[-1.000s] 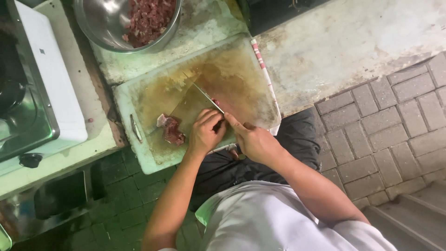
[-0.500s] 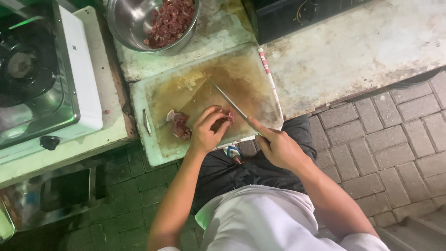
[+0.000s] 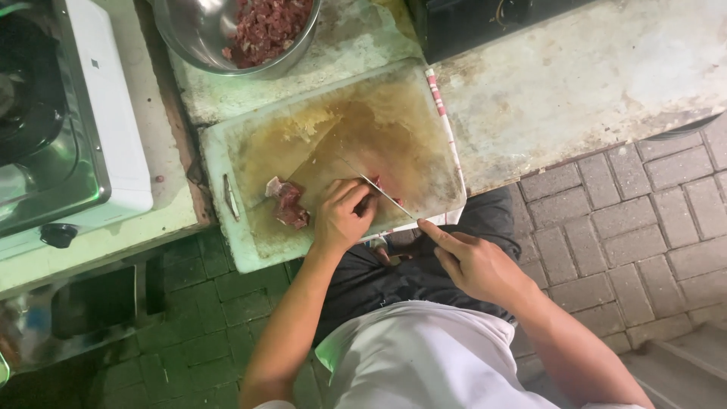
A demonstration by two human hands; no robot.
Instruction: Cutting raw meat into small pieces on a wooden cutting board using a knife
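Head view, looking straight down: left hand (image 3: 342, 216) rests curled on the stained white plastic cutting board (image 3: 250, 250), fingers bunched together and pressing down on a piece of red raw meat (image 3: 376, 182) that mostly hides beneath them. Right hand (image 3: 475, 263) is wrapped shut around the handle of a thin steel knife (image 3: 382, 193), forefinger extended along it; blade runs diagonally, touching or just beside the left fingertips. Risk: blade edge sits very close to the knuckles, so a slip on the wet, greasy board surface could nick a finger. Board overhangs the near edge of the worn, pitted grey counter (image 3: 575, 83), so downward pressure might tip it. Small chunk of dark red meat (image 3: 287, 203) lies just left of the left hand. Round shiny metal bowl (image 3: 193, 34) of chopped meat sits far left; white-edged gas stove (image 3: 113, 129) stands further left. Grey brick paving (image 3: 651, 204) below right.
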